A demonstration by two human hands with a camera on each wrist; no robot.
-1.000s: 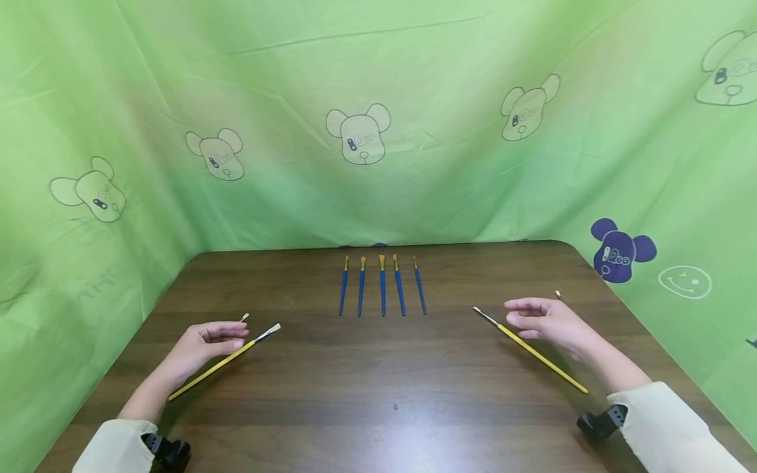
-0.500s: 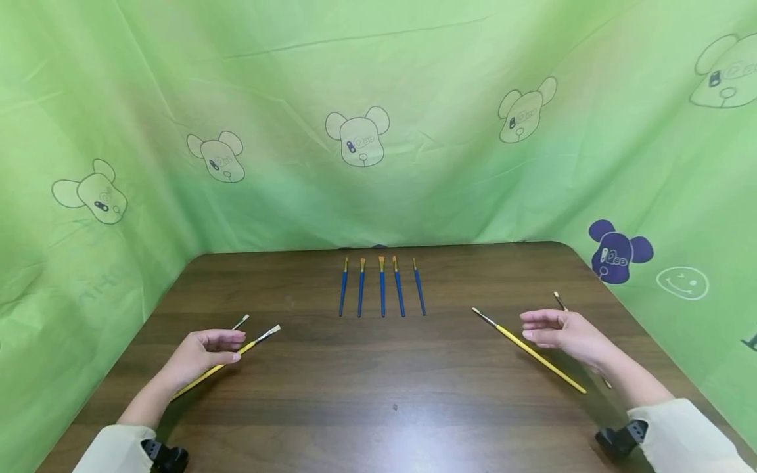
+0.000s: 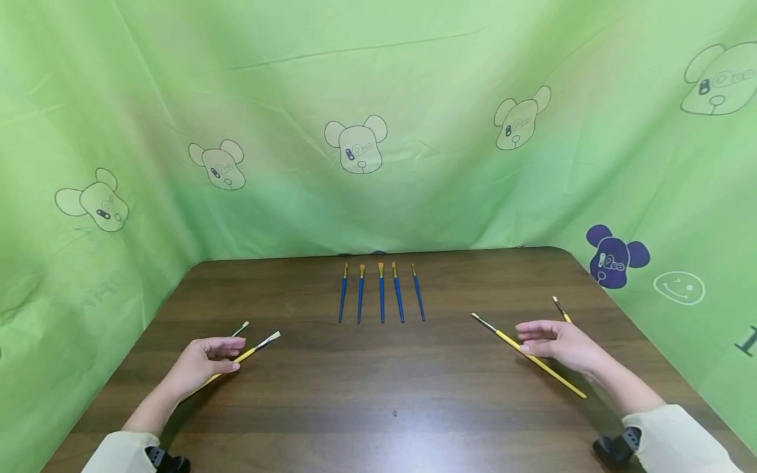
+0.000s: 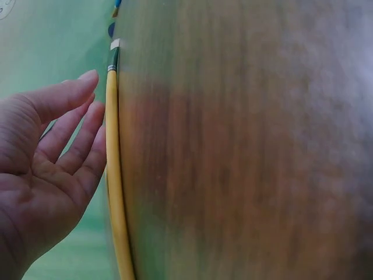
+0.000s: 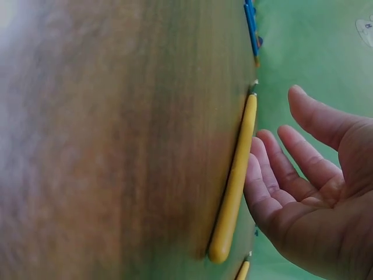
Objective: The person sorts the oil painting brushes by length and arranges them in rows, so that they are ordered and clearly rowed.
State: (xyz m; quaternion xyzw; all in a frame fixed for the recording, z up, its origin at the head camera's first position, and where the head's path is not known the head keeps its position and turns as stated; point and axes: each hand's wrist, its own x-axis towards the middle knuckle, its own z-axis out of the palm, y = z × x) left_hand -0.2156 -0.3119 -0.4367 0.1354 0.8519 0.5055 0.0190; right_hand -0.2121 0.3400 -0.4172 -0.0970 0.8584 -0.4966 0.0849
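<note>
My left hand (image 3: 204,361) hovers over a yellow-handled paintbrush (image 3: 246,355) at the table's left, thumb and fingers apart and loosely bent. Beside that brush's handle (image 4: 114,157), the left wrist view shows the palm with nothing in it. A second left paintbrush (image 3: 241,328) is mostly hidden behind the hand. On the right, my right hand (image 3: 562,345) is above another yellow-handled paintbrush (image 3: 552,373), its thumb tip overlapping the handle in the head view. Its fingers are relaxed, with no brush between them. Past this hand pokes the tip of one more paintbrush (image 3: 558,307).
Several blue-handled paintbrushes (image 3: 382,299) lie in a row, bristles away from me, at the back middle of the brown wooden table (image 3: 378,374). A green curtain (image 3: 426,190) with bear prints hangs behind and along both sides.
My right hand first drew back to the right, then came slightly left over the brush. My left hand has shifted a little toward me. The brushes stay in place; the head view has tilted slightly.
</note>
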